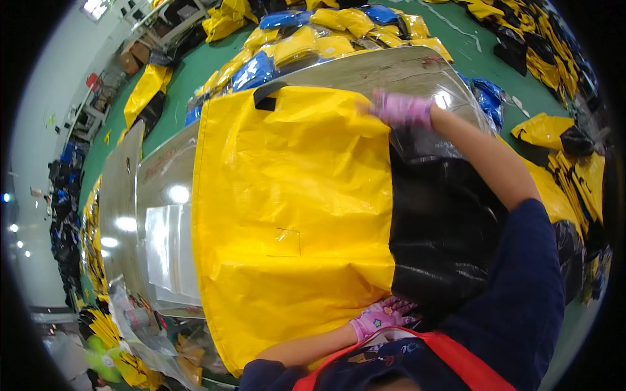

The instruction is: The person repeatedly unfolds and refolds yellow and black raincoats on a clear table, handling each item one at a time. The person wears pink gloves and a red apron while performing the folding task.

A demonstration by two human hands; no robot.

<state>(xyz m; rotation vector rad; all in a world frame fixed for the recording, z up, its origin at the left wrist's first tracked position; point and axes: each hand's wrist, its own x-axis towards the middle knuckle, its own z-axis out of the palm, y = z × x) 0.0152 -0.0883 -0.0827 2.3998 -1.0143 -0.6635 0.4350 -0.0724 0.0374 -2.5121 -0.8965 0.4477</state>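
A large yellow tarpaulin bag (pixel 293 189) with a black end section (pixel 443 221) lies spread flat across the table in front of me. A black strap loop (pixel 266 99) sticks out at its far left edge, and a small stitched square shows on the yellow side. My left hand (pixel 385 316), in a pink flowered glove, rests on the near edge by the yellow-black seam, its fingers stretched out. Over the far edge of the bag, near the same seam, is my right hand (pixel 403 109) in a pink glove; motion smears its fingers.
The shiny table top (pixel 365 68) shows beyond the bag. Clear plastic sheets (pixel 171 251) lie on its left part. Past the far edge is a heap of packed yellow and blue bundles (pixel 300 47). More yellow-black bags (pixel 554 72) lie on the green floor at right.
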